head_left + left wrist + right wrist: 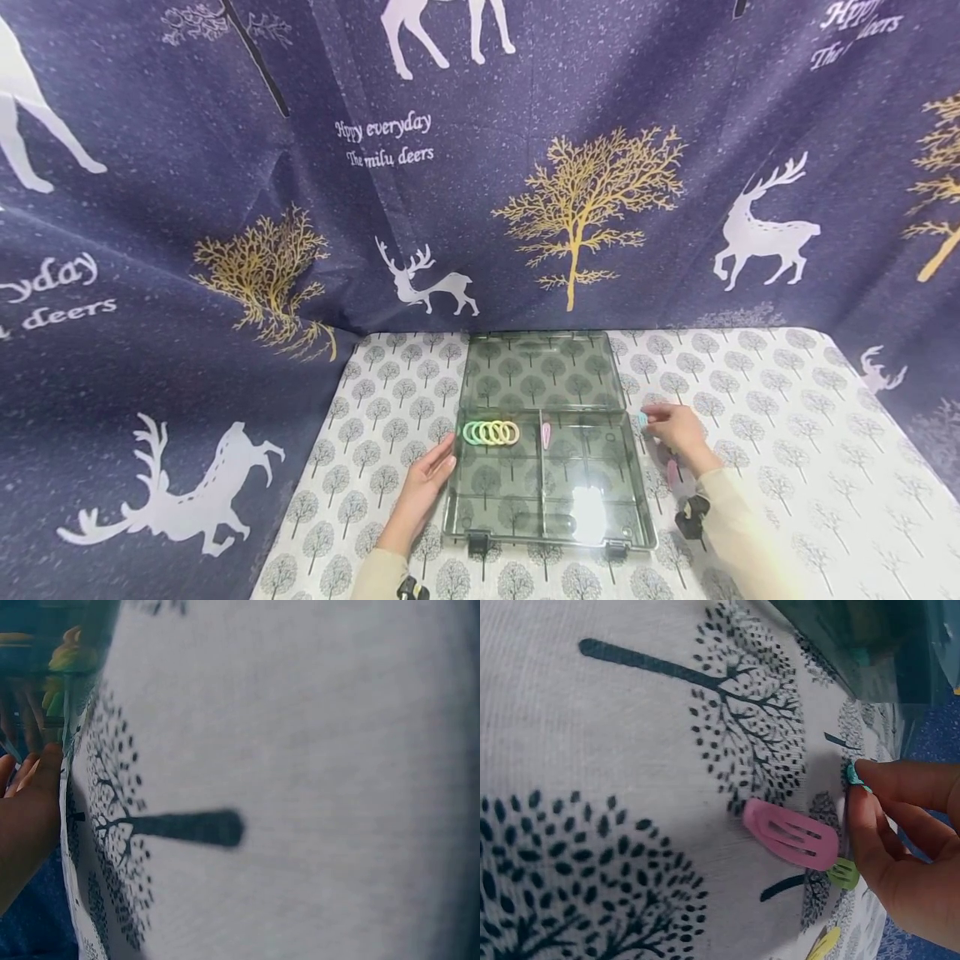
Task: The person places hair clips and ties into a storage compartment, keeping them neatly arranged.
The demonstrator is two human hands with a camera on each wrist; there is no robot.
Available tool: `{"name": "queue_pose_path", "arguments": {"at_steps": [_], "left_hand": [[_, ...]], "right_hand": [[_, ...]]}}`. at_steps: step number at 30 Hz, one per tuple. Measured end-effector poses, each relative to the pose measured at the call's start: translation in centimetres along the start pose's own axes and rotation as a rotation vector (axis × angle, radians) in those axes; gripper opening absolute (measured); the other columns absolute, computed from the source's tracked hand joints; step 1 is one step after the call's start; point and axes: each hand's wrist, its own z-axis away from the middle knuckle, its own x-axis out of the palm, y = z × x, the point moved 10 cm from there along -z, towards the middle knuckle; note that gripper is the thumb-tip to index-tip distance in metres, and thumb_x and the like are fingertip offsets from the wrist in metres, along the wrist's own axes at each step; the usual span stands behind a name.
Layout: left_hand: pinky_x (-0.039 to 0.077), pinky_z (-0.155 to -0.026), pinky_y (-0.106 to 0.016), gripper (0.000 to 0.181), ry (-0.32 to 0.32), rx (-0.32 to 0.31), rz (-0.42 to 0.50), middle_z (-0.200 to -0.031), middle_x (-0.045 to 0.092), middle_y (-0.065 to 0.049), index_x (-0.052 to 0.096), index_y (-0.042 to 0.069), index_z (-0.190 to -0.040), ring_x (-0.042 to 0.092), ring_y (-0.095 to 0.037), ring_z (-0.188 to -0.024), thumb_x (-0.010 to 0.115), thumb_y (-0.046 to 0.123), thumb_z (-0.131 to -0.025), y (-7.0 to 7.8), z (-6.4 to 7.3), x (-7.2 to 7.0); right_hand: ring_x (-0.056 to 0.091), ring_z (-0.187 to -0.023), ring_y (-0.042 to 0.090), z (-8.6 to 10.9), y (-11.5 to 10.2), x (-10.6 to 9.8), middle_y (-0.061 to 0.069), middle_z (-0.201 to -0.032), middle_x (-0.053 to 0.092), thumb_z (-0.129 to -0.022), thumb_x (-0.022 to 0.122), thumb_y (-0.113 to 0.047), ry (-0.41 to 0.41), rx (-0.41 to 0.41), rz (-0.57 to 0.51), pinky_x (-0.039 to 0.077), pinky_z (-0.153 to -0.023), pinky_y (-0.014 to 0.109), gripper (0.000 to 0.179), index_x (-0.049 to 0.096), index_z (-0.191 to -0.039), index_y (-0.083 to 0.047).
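A clear grey-green plastic box [542, 492] lies with its lid folded back on the table. My left hand [429, 479] rests against its left side, fingers fairly straight. Between thumb and fingertips, my right hand [678, 432] pinches a small blue hair clip [856, 778] just outside the box's right wall. Inside, several overlapping green-to-yellow rings [491, 444] lie at the back of the left compartment. A pink snap hair clip [546, 435] lies along the divider in the right compartment. Below my right hand, another pink snap clip [799, 836] lies on the cloth.
Near the loose pink clip, the right wrist view shows a green clip [843, 873] and a yellow clip [823, 945]. The open lid [540, 367] extends toward a dark blue curtain [450, 208] behind the table. A tree-patterned cloth [360, 442] covers the table.
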Motion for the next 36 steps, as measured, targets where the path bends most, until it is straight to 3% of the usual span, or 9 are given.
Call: {"name": "queue_pose_path", "arguments": {"at_steps": [9,19,24,27,30,36], "left_hand": [[0.028,-0.114,-0.038,0.051,-0.012,0.002,-0.003,-0.151,0.036,-0.01,0.041,0.009,-0.145,0.034,-0.03,-0.139,0.056,0.015,-0.097,0.1,0.2,0.1],[0.027,-0.115,-0.038,0.051,-0.018,-0.004,0.016,-0.151,0.037,-0.009,0.041,0.01,-0.145,0.034,-0.029,-0.139,0.056,0.014,-0.097,0.1,0.1,0.2],[0.027,-0.115,-0.037,0.05,-0.021,0.002,0.013,-0.151,0.037,-0.009,0.042,0.008,-0.144,0.034,-0.029,-0.139,0.057,0.012,-0.096,0.4,0.2,0.2],[0.028,-0.114,-0.035,0.051,-0.012,0.006,0.008,-0.15,0.038,-0.008,0.043,0.009,-0.144,0.035,-0.028,-0.138,0.058,0.014,-0.096,0.5,0.3,0.2],[0.029,-0.114,-0.033,0.051,-0.009,0.003,0.009,-0.15,0.038,-0.008,0.043,0.01,-0.144,0.036,-0.027,-0.138,0.058,0.015,-0.096,0.2,0.1,0.2],[0.031,-0.113,-0.034,0.05,-0.004,-0.008,0.005,-0.15,0.038,-0.009,0.043,0.01,-0.144,0.037,-0.03,-0.137,0.057,0.014,-0.096,0.1,0.0,0.1]], "right_hand": [[0.06,-0.077,0.024,-0.1,0.0,0.1,0.017,-0.089,0.067,-0.073,0.067,0.001,0.026,-0.046,0.015,0.049,-0.06,0.025,0.041,0.063,-0.113,0.01],[0.055,-0.057,0.013,-0.4,0.5,-0.1,0.013,-0.083,0.069,-0.077,0.061,0.004,0.04,-0.055,-0.071,0.045,-0.044,0.022,0.033,0.064,-0.109,0.01],[0.069,-0.074,0.025,-0.1,0.2,-0.4,0.023,-0.092,0.069,-0.084,0.063,0.0,0.019,-0.048,-0.132,0.059,-0.063,0.027,0.029,0.062,-0.11,0.012],[0.071,-0.081,0.032,-0.1,-0.1,-0.5,0.028,-0.102,0.067,-0.088,0.062,0.0,0.002,-0.04,-0.196,0.061,-0.071,0.032,0.03,0.06,-0.114,0.013],[0.071,-0.083,0.033,-0.2,-0.6,-0.7,0.032,-0.108,0.064,-0.09,0.061,-0.001,-0.006,-0.042,-0.23,0.062,-0.071,0.034,0.033,0.057,-0.118,0.014],[0.071,-0.078,0.027,-0.1,-2.0,-1.3,0.03,-0.104,0.066,-0.091,0.061,-0.003,0.016,-0.036,-0.31,0.062,-0.07,0.031,0.036,0.055,-0.122,0.014]]}}
